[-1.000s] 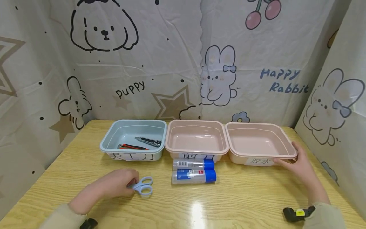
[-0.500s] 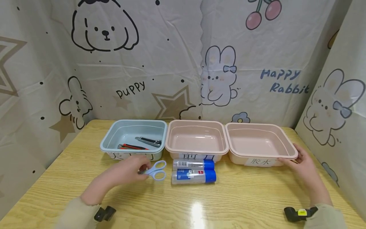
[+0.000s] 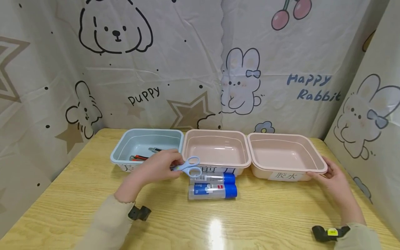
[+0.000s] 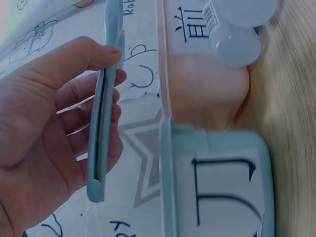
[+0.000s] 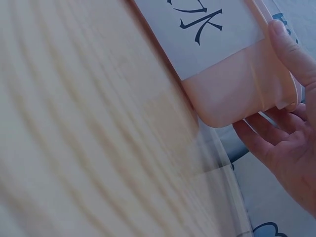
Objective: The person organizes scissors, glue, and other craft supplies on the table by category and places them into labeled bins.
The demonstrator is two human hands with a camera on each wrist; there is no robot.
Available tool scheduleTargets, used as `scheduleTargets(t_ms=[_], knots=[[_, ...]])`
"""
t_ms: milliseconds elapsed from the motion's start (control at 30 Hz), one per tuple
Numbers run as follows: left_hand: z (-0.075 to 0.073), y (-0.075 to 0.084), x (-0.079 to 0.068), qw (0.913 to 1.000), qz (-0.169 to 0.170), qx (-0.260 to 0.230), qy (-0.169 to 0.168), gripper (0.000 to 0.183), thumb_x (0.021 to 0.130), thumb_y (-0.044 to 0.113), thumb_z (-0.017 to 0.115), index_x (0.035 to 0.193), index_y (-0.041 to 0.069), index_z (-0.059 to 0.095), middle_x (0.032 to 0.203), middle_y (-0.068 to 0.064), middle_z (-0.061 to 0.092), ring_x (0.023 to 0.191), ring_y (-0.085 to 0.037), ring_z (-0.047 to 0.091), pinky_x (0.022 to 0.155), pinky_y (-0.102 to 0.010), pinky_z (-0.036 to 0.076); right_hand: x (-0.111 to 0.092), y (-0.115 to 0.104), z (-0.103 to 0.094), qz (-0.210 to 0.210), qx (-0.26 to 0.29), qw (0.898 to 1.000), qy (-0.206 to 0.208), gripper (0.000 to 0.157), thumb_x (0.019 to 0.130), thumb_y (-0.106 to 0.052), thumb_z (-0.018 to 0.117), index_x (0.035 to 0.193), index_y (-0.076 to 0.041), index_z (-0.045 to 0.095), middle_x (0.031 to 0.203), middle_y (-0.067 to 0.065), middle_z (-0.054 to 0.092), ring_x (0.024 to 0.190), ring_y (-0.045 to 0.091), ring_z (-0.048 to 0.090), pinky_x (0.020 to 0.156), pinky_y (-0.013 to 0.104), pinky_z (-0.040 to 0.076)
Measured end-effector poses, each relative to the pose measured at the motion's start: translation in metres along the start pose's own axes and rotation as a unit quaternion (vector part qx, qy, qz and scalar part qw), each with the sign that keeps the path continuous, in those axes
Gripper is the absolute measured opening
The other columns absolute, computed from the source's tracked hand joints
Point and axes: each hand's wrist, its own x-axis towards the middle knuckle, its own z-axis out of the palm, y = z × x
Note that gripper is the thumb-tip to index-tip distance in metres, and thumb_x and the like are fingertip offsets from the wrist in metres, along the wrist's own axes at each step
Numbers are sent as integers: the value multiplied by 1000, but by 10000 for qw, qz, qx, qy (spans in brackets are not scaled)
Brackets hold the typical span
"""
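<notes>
My left hand (image 3: 157,168) pinches a pair of light blue scissors (image 3: 183,167), its handle loops pointing right, over the front rims of the blue bin and the middle pink bin (image 3: 217,131). In the left wrist view, thumb and fingertips grip the scissors (image 4: 100,133) edge-on, with the slim far end pointing down past the palm. My right hand (image 3: 339,184) holds the front right corner of the right pink bin (image 3: 260,173). The right wrist view shows the thumb on that bin's rim and the fingers round its side, below the rim.
The blue bin (image 3: 125,162) at left holds utility knives, a red-black one (image 3: 136,158) and a grey one (image 3: 154,150), partly hidden by my left hand. Two blue-capped glue sticks (image 3: 206,191) lie before the middle bin. Labels mark the bin fronts. A printed cloth (image 3: 150,69) hangs behind.
My left hand has lifted the scissors from the table's left front, moving right and away to the middle bin's front rim. My right hand has stayed at the right bin's corner.
</notes>
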Motion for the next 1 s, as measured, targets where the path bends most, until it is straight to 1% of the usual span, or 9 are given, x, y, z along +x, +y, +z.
scheduleTargets(t_ms=[167,233,333,500,667,767,833,967,1000], knots=[[6,4,18,9998,-171,-28,92,12,76,22,70,83,17,62,77,7,49,66,-8,43,58,-22,38,-1,1,0,47,-154,9999,-1,77,83,-12,66,145,-8,20,122,-13,45,93,-17,43,74,3,41],[8,6,26,9996,-236,-17,121,13,76,24,70,85,17,64,78,7,49,67,-9,44,59,-23,38,-2,1,0,91,-116,9999,-19,78,83,-13,65,145,-8,19,122,-13,45,93,-18,43,73,3,41],[11,7,38,9997,-213,74,135,15,76,25,71,87,17,65,79,6,51,68,-10,45,60,-24,38,-3,0,0,163,-16,9999,-45,78,84,-11,65,146,-9,17,120,-15,45,93,-17,44,73,3,42],[17,8,56,9995,-288,163,22,16,77,28,70,90,19,67,83,5,55,69,-11,47,60,-24,39,-4,-5,0,205,-271,9994,-87,79,85,-15,64,146,-10,15,133,1,42,94,-17,41,74,3,41],[26,8,75,9991,-265,344,-21,20,78,31,69,95,19,71,93,4,63,70,-9,49,61,-23,42,-4,-7,1,262,-370,9989,-71,79,85,-16,64,146,-8,14,141,12,36,94,-17,40,75,2,40],[31,7,85,9991,-262,334,-52,22,79,32,69,97,19,71,94,4,66,70,-8,50,61,-23,42,-4,-9,2,262,-471,9985,-62,80,85,-18,64,146,-7,13,141,17,34,95,-16,40,74,2,40],[35,6,90,9993,-243,261,-93,22,80,32,68,97,18,71,95,4,67,72,-7,51,63,-22,43,-4,-9,2,245,-482,9985,-76,80,85,-18,64,146,-7,13,139,16,35,95,-15,40,74,3,41],[42,7,100,9994,-232,210,-155,24,81,31,68,99,17,71,95,3,67,77,-8,53,68,-23,45,-5,-9,2,242,-451,9987,-69,80,85,-17,64,146,-6,13,132,10,40,95,-14,42,74,3,41],[43,7,103,9994,-242,202,-161,24,81,32,68,100,17,71,96,4,67,78,-9,54,69,-23,45,-5,-9,2,264,-452,9986,-58,81,85,-17,64,146,-6,12,134,11,39,95,-14,41,74,3,41]])
